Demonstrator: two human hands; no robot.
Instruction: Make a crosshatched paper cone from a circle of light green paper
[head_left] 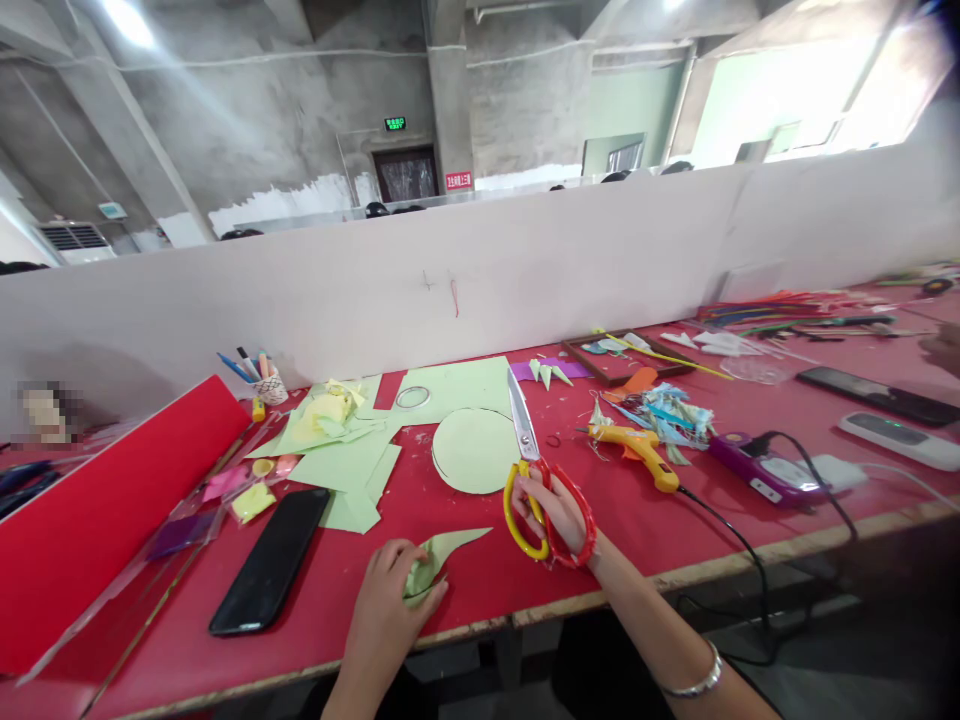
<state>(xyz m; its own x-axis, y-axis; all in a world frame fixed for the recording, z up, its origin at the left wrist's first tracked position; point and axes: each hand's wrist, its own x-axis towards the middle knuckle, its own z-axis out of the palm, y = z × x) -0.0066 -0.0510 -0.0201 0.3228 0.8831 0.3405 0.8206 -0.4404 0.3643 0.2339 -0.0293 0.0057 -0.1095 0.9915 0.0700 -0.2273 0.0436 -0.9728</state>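
Red table (630,535) in front of me; at 1 o'clock a brown tray (587,364) w/ white + teal scraps (637,342) in it. Scissors (528,442) approx 12, blades together, gripped in my R hand (561,510). Green paper piece (442,550) at 11, pinched in my L hand (390,588). Pen cup (271,388), 11 too, farther, holds a few pens (246,365)

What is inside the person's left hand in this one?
The left hand holds pale green paper, with a pointed end sticking out to the right. The part inside the grasp is covered by the hand, so the paper's full shape cannot be seen.
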